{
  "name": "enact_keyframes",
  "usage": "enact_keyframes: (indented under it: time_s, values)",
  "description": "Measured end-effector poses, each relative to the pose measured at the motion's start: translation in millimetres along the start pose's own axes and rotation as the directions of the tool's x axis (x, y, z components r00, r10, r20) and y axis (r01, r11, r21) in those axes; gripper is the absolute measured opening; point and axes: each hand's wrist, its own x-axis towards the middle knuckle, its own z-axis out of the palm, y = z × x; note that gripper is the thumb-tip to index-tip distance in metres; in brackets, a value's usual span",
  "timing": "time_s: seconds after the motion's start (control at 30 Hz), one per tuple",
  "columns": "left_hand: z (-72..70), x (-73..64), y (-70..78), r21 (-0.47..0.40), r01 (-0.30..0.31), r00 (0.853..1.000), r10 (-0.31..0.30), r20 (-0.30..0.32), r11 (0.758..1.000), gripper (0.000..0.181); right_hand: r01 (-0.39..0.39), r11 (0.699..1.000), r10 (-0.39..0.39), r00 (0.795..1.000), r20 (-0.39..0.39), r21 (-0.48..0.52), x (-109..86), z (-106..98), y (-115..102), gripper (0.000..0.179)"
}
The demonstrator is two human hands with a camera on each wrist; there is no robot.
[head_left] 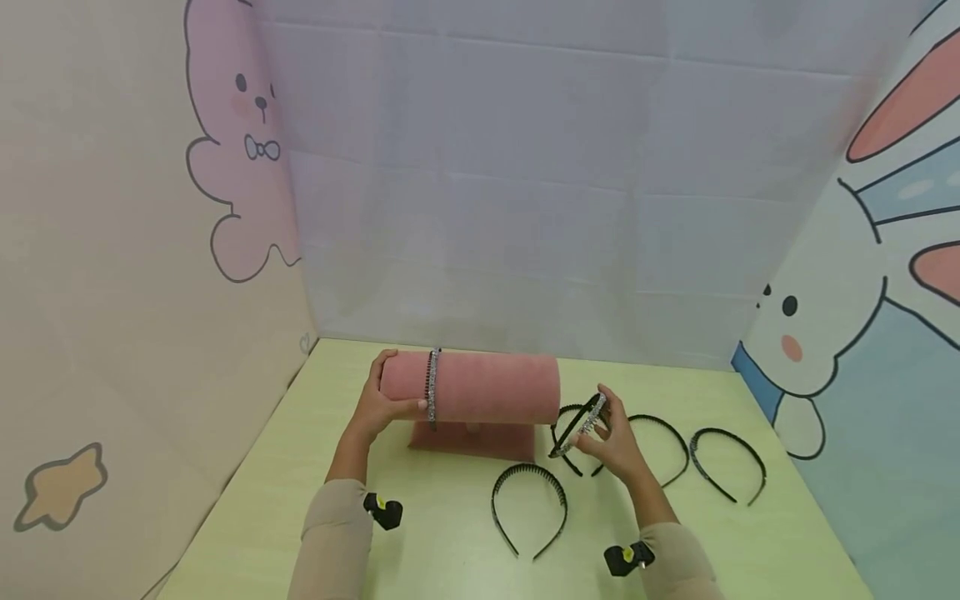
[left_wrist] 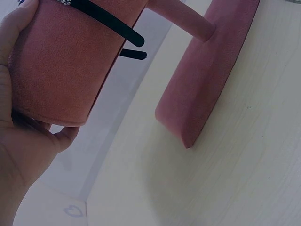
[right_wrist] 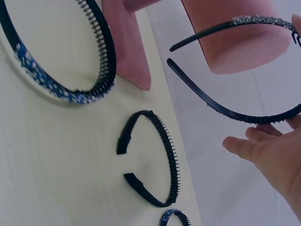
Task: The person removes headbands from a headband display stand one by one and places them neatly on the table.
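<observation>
A padded pink headband stand (head_left: 498, 387), a horizontal roll on a flat base (head_left: 472, 442), stands at the back of the table. My left hand (head_left: 382, 408) grips the roll's left end, its thumb reaching to a glittery headband (head_left: 431, 387) fitted round the roll. In the left wrist view this headband's black tips (left_wrist: 134, 38) stick out past the roll's underside. Off the roll's right end, my right hand (head_left: 617, 437) holds a second black headband (right_wrist: 207, 96) with silver stones along its top. Its open ends point toward the roll in the right wrist view.
On the table lie several more black headbands: one in front of the stand (head_left: 528, 468), one beyond my right hand (head_left: 561, 412), one right of it (head_left: 678, 442) and one farthest right (head_left: 727, 432). White cloth (head_left: 480, 183) hangs behind; printed panels flank the table.
</observation>
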Motion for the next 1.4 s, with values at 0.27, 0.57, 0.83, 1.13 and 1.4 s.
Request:
enact_keyframes:
  time_s: [0.27,0.57,0.83,1.13,1.4]
  values:
    - [5.1,-9.8,22.8,0.007,0.004,1.0,-0.004,0.015,1.0,0.103,0.067,0.997,-0.063,0.989,-0.136,0.03,-11.5,15.0,16.8,0.092]
    - [0.9,2.4,-5.0,0.011,-0.009,1.0,0.009,-0.013,1.0,0.103,0.083,0.995,-0.093,0.968,-0.231,-0.054,-22.4,27.1,19.2,0.098]
    - [-1.1,1.6,-7.2,0.041,-0.026,0.999,0.027,-0.018,0.999,0.104,0.062,0.997,-0.073,0.954,-0.292,-0.046,-42.5,44.1,-3.9,0.093]
    - [-0.6,1.0,-6.0,0.021,-0.009,1.0,0.009,-0.011,1.0,0.104,-0.011,0.989,-0.045,0.93,-0.364,-0.149,-50.2,52.6,20.9,0.093]
    - [0.4,1.5,-5.6,0.014,-0.008,1.0,0.008,-0.023,1.0,0.103,-0.084,0.978,-0.005,0.907,-0.422,-0.192,-60.0,53.0,24.1,0.093]
